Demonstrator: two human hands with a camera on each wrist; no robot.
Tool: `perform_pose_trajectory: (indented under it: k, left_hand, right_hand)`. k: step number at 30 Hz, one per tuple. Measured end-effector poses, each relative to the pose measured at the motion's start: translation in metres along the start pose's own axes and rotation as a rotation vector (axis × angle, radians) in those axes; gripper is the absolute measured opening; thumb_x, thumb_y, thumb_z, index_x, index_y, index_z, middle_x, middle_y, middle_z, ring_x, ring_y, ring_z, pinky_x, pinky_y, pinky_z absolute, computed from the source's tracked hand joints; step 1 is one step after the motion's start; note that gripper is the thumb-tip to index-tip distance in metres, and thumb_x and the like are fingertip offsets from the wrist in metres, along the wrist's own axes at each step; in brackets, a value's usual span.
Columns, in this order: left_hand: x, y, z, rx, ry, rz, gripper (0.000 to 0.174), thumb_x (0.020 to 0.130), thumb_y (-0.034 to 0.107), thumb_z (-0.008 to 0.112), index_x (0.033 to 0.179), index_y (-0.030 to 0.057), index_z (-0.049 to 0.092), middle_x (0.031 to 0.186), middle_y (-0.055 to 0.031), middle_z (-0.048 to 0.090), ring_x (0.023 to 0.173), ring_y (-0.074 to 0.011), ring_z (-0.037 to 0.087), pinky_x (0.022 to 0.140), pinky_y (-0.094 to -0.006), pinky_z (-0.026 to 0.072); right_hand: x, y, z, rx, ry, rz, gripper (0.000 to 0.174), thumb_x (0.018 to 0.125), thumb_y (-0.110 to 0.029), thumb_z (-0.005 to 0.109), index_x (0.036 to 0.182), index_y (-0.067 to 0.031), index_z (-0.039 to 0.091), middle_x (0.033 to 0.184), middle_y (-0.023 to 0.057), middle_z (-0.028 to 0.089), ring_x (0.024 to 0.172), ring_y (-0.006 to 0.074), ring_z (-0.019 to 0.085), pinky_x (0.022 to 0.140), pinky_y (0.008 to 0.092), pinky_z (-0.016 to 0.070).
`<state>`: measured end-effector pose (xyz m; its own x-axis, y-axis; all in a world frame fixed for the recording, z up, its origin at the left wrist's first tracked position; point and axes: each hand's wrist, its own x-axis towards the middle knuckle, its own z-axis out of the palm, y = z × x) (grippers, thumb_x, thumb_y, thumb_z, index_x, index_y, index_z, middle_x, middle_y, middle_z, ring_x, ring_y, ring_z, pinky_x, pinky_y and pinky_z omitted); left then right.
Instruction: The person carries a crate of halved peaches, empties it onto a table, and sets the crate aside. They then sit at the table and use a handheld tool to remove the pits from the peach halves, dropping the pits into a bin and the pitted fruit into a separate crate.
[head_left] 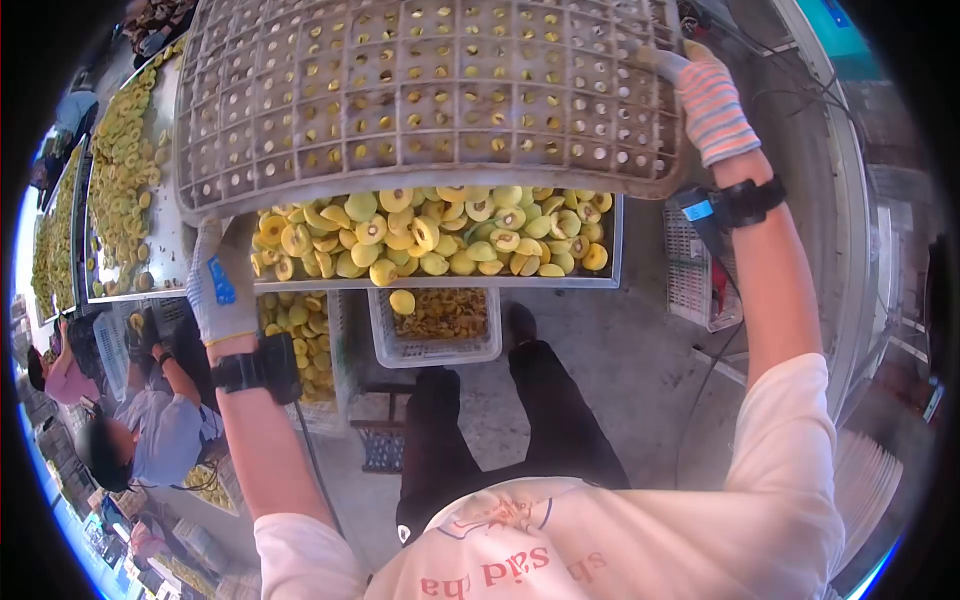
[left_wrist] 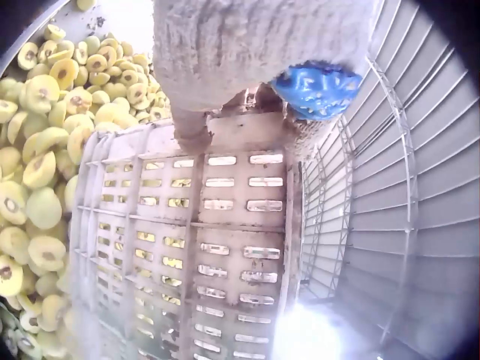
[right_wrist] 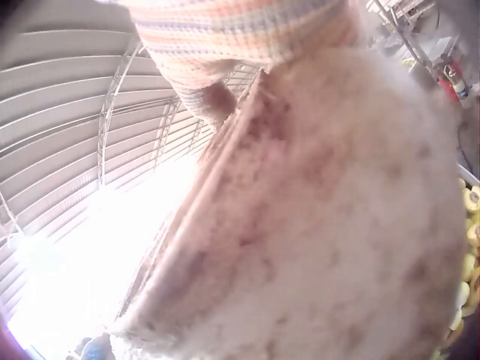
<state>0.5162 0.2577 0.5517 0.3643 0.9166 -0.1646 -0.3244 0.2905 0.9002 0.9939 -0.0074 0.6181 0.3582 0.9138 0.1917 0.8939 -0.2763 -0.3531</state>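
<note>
Fruit-processing shed: steel trays of halved fruit, corrugated roof.

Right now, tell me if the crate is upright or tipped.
Tipped: the crate shows its ribbed underside, left hand and right hand gripping its edges above the halved fruit.

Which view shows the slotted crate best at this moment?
The head view: nearly the whole crate shows, tilted above the halved fruit, with the left hand and right hand gripping opposite sides. The left wrist view shows only a close slotted section; the right wrist view is mostly blurred glove.
</note>
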Motion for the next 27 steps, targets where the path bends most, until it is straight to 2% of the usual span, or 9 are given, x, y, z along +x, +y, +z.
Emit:
perform_pose_trajectory:
  k: [7, 8, 9, 11, 14, 17, 22, 24, 27]
  left_hand:
    - [-0.020, -0.012, 0.047, -0.066, -0.157, 0.050, 0.053, 0.091, 0.005, 0.060, 0.141, 0.0072, 0.043, 0.138, -0.0123, 0.050, 0.124, -0.0302, 0.052, 0.106, -0.0465, 0.0444]
    - [-0.024, -0.015, 0.047, -0.077, -0.180, 0.014, 0.053, 0.091, 0.006, 0.060, 0.141, 0.0070, 0.043, 0.138, -0.0121, 0.051, 0.123, -0.0298, 0.053, 0.106, -0.0470, 0.0444]
    - [-0.027, -0.018, 0.047, -0.091, -0.204, -0.019, 0.053, 0.091, 0.007, 0.060, 0.141, 0.0068, 0.043, 0.137, -0.0119, 0.051, 0.123, -0.0294, 0.053, 0.105, -0.0475, 0.0444]
    - [-0.047, -0.018, 0.069, -0.016, -0.217, -0.066, 0.058, 0.088, 0.015, 0.063, 0.142, 0.0060, 0.042, 0.136, -0.0116, 0.052, 0.120, -0.0277, 0.055, 0.104, -0.0479, 0.0437]
    - [-0.075, -0.032, 0.093, -0.011, -0.375, -0.229, 0.066, 0.085, 0.019, 0.066, 0.144, 0.0046, 0.039, 0.136, -0.0120, 0.051, 0.122, -0.0275, 0.053, 0.104, -0.0466, 0.0432]
    - [-0.111, -0.062, 0.128, -0.004, -0.505, -0.425, 0.090, 0.078, 0.028, 0.075, 0.151, 0.0044, 0.027, 0.147, -0.0134, 0.042, 0.132, -0.0312, 0.045, 0.102, -0.0504, 0.0453]
    - [-0.177, -0.162, 0.155, -0.216, -0.859, -0.940, 0.079, 0.082, 0.006, 0.071, 0.150, 0.0025, 0.031, 0.145, -0.0109, 0.044, 0.129, -0.0233, 0.046, 0.100, -0.0338, 0.0444]
    - [-0.201, -0.207, 0.166, 0.176, -1.167, -0.806, 0.080, 0.085, 0.005, 0.070, 0.152, 0.0071, 0.027, 0.148, -0.0102, 0.040, 0.132, -0.0211, 0.044, 0.103, -0.0324, 0.0421]
    - [-0.218, -0.243, 0.154, 0.444, -1.199, -0.936, 0.070, 0.089, 0.010, 0.070, 0.149, 0.0064, 0.034, 0.144, -0.0101, 0.045, 0.130, -0.0193, 0.046, 0.100, -0.0308, 0.0438]
  right_hand:
    - [-0.055, 0.084, -0.040, -0.066, 0.073, 0.040, 0.035, 0.091, -0.003, 0.048, 0.121, -0.0082, 0.064, 0.109, 0.0100, 0.067, 0.101, 0.0206, 0.065, 0.086, 0.0288, 0.0508]
    - [-0.068, 0.009, -0.059, 0.289, 0.178, 0.111, 0.035, 0.087, -0.001, 0.052, 0.118, -0.0070, 0.064, 0.103, 0.0084, 0.069, 0.096, 0.0206, 0.066, 0.080, 0.0286, 0.0526]
    - [-0.081, -0.013, -0.076, -0.024, 0.153, 0.057, 0.035, 0.090, -0.002, 0.051, 0.123, -0.0061, 0.062, 0.108, 0.0083, 0.068, 0.101, 0.0187, 0.065, 0.086, 0.0275, 0.0505]
    - [-0.107, -0.024, -0.094, 0.039, 0.194, 0.272, 0.034, 0.093, -0.005, 0.051, 0.126, -0.0050, 0.061, 0.116, 0.0077, 0.066, 0.107, 0.0167, 0.062, 0.093, 0.0285, 0.0485]
    - [-0.159, -0.019, -0.150, 0.774, 0.360, 0.804, 0.030, 0.093, -0.003, 0.052, 0.119, -0.0039, 0.065, 0.124, 0.0129, 0.061, 0.112, 0.0235, 0.060, 0.097, 0.0346, 0.0476]
    - [-0.240, 0.000, -0.231, -0.644, -0.026, 0.234, 0.032, 0.093, -0.005, 0.052, 0.123, -0.0034, 0.062, 0.129, 0.0183, 0.056, 0.119, 0.0290, 0.056, 0.101, 0.0390, 0.0446]
    - [-0.335, -0.046, -0.306, -0.078, 0.273, 0.944, 0.039, 0.091, -0.020, 0.060, 0.124, 0.0010, 0.059, 0.127, 0.0209, 0.056, 0.114, 0.0289, 0.057, 0.096, 0.0392, 0.0475]
    - [-0.344, -0.068, -0.310, -0.318, 0.016, 1.174, 0.047, 0.093, -0.023, 0.057, 0.132, 0.0016, 0.051, 0.126, 0.0207, 0.058, 0.111, 0.0281, 0.058, 0.097, 0.0357, 0.0457]
    - [-0.429, -0.047, -0.299, -0.537, -0.067, 1.321, 0.058, 0.090, -0.027, 0.061, 0.138, 0.0002, 0.045, 0.125, 0.0223, 0.059, 0.107, 0.0321, 0.061, 0.092, 0.0360, 0.0478]
